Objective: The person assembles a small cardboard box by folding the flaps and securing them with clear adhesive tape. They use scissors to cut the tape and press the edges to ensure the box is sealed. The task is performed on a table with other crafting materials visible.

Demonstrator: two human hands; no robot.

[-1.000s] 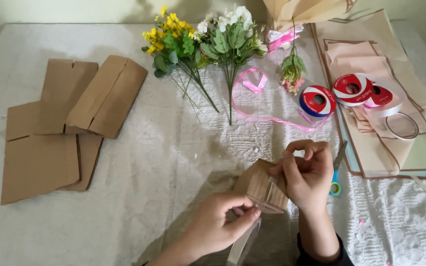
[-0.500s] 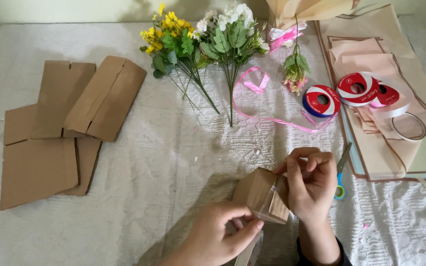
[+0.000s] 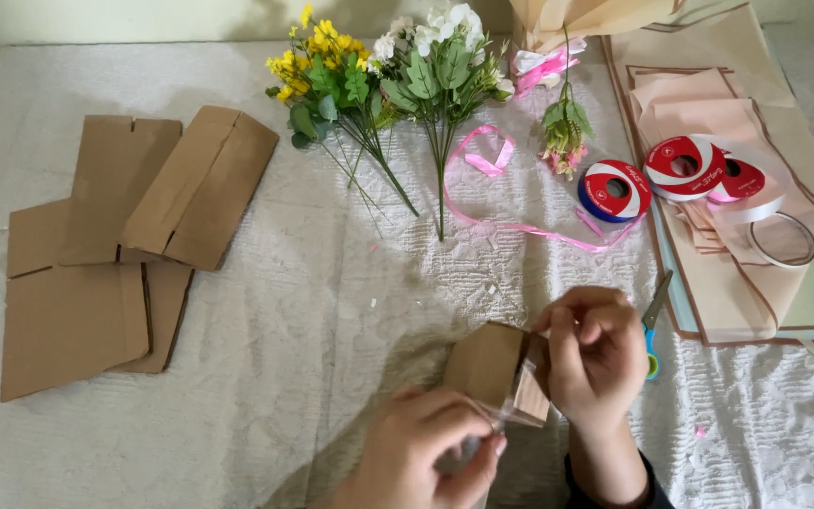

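On a white textured tablecloth [image 3: 332, 311], a small cardboard box [image 3: 494, 366], tilted rightward, is pinched by the right hand [image 3: 597, 356]; clear tape [image 3: 494, 417] is gripped by the left hand [image 3: 431, 452].

A white textured tablecloth [image 3: 350, 311] bears flat cardboard pieces [image 3: 115, 245] left of the flower stems [image 3: 398, 85], ribbon spools [image 3: 671, 174] to their right.

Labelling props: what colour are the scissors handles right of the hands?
Blue, with a green inner edge, on the scissors; head view, partly hidden by the right hand.

The left hand [image 3: 426, 452] is cut off by the bottom edge. The right hand [image 3: 595, 353] hides part of the small brown cardboard box [image 3: 492, 363]. The blue-handled scissors [image 3: 652, 330] lie half hidden behind that hand.
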